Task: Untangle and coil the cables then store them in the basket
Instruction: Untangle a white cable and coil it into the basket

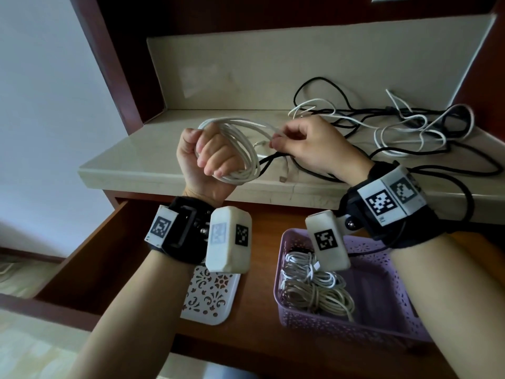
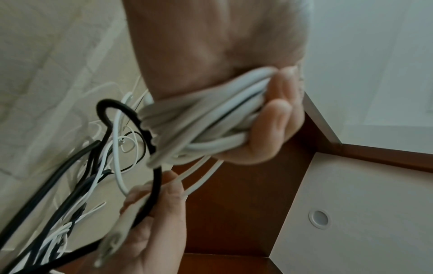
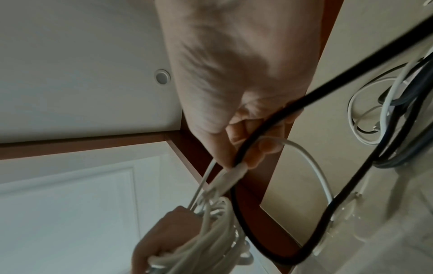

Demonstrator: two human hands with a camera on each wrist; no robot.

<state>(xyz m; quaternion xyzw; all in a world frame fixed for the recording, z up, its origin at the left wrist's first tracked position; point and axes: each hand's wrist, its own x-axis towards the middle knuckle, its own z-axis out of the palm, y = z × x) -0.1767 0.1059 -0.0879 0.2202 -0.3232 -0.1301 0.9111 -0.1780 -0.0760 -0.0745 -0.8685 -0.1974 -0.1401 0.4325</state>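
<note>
My left hand is raised above the counter, its fingers curled round a coil of white cable; the same white coil fills the left wrist view. My right hand pinches the white cable's free end beside the coil. A black cable loops across my right palm. A tangle of black and white cables lies on the counter at the right. The purple basket sits in the open drawer below and holds coiled white cables.
The beige counter has a raised back wall. An open wooden drawer below also holds a white patterned lid. A black cable hangs over the counter's front edge by my right wrist.
</note>
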